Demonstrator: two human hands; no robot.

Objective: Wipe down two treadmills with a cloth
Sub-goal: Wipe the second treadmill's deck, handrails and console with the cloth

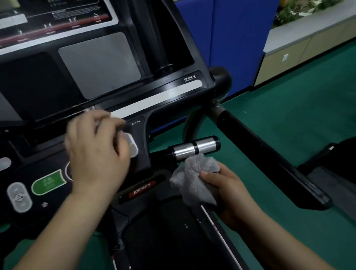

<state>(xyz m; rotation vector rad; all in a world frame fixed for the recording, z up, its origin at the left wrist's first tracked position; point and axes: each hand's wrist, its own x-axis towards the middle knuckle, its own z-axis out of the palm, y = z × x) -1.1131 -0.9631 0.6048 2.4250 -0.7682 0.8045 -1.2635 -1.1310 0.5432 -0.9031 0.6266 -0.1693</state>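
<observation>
Two hands work at the treadmill [117, 82]: right hand [226, 188] fingers hold a grey cloth [194, 179] below the silver grip [195, 149]; left hand [95, 153] fingers curl over the console, whether around something I cannot tell.

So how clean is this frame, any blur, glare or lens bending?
Head view: the left hand is motion-smeared over the console; the right hand and grey cloth are sharper. Lighting is dim, the console display barely readable. Wide-angle bowing curves the side handrail.

left hand [96, 151] over console [75, 65] | cloth [195, 177] in right hand [228, 188], just below grip [195, 148] | rail [274, 156] further right
</observation>
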